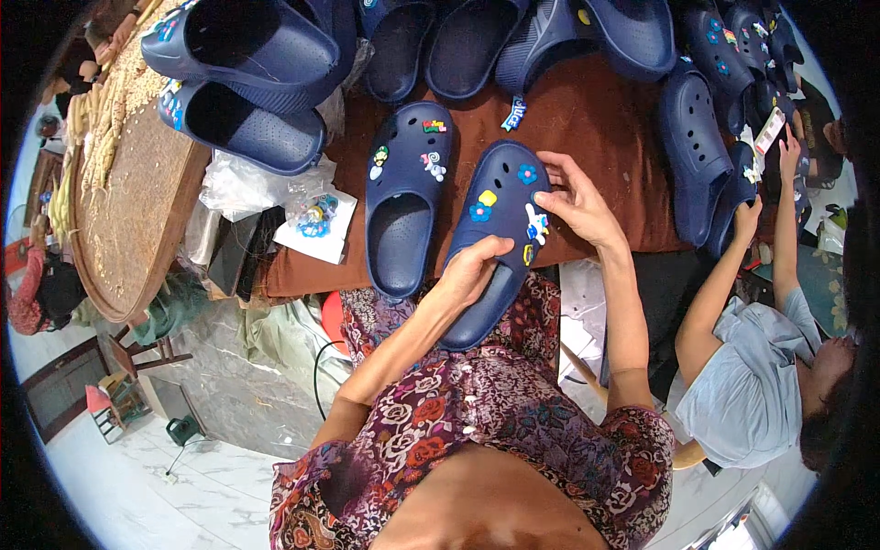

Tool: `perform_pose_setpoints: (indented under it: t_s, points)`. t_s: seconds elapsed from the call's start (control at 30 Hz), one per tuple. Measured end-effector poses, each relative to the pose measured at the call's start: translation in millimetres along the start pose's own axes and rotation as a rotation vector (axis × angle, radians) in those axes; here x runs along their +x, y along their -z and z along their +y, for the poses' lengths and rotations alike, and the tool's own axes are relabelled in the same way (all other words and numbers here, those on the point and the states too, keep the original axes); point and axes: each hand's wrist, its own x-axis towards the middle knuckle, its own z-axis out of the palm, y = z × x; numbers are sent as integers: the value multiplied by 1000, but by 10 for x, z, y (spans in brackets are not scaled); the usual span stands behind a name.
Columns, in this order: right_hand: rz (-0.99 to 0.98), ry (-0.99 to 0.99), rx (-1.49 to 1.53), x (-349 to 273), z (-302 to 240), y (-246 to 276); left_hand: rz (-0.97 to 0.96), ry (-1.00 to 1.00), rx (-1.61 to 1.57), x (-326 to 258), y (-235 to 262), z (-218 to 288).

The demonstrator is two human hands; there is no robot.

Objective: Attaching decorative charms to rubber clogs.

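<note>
A dark blue clog (502, 231) is held over my lap, toe pointing away, with flower, yellow and white figure charms on its upper. My left hand (469, 271) grips it at the left side of its opening, thumb on top. At the toe's right edge, my right hand (587, 206) has its thumb on the upper near the blue flower charm (527, 173); its fingers reach around the rim. The matching clog (438, 151), also with charms, lies just left on the brown cloth (596, 119).
More blue clogs (257, 128) crowd the table's far side and right. Loose charms (316, 217) in clear plastic lie on white paper at the left, beside a large round woven tray (137, 211). At the right, a co-worker in a light blue shirt (747, 380) handles other clogs and a white tag (769, 131).
</note>
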Motion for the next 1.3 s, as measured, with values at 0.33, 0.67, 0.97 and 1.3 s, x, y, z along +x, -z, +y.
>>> perform_pose_setpoints:
  t_s: [0.33, 0.67, 0.97, 1.3]
  points:
    - [0, 29, -44, -14, 54, 21, 12, 0, -45, 20, 12, -42]
    - [249, 140, -153, -64, -13, -72, -10, -147, -279, -119, -193, -11]
    - [268, 345, -516, 25, -242, -221, 2, -74, -268, -141, -231, 99]
    - [292, 318, -594, -150, -295, -168, 41, 33, -225, -165, -215, 168]
